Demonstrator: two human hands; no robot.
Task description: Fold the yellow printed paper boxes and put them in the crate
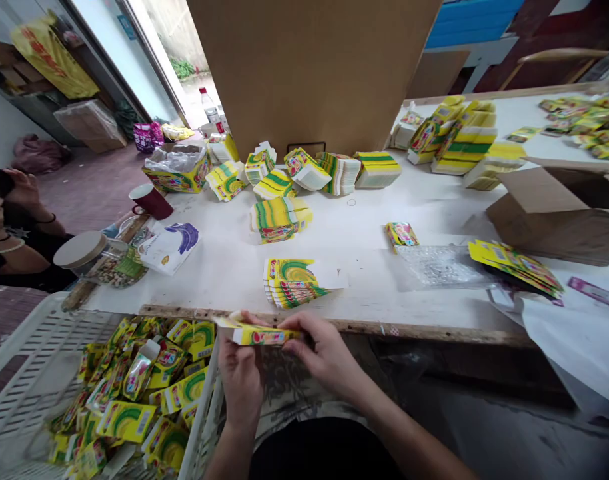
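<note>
Crayon carton (267,336) is in your hands, nr worktop (224,267) front edge: L hand (242,370) grips the flap end, R hand (322,343) pinches the other. Thin card prob creases easily, so go light w/ R pinch, hold it square & ease flap (225,322), no forcing.

The carton (269,337) held at lower centre looks like thin printed card with a slight sheen, and so does the fanned stack (290,281) just above it. The bench (364,293) has a smooth white top, its near edging (434,333) rough, worn wood. Lower left, I see a crate (12,400) of pale moulded plastic; upper centre, a panel (314,67) of matt brown cardboard. Clear, crinkled plastic wrap (434,268) shines right of centre.
</note>
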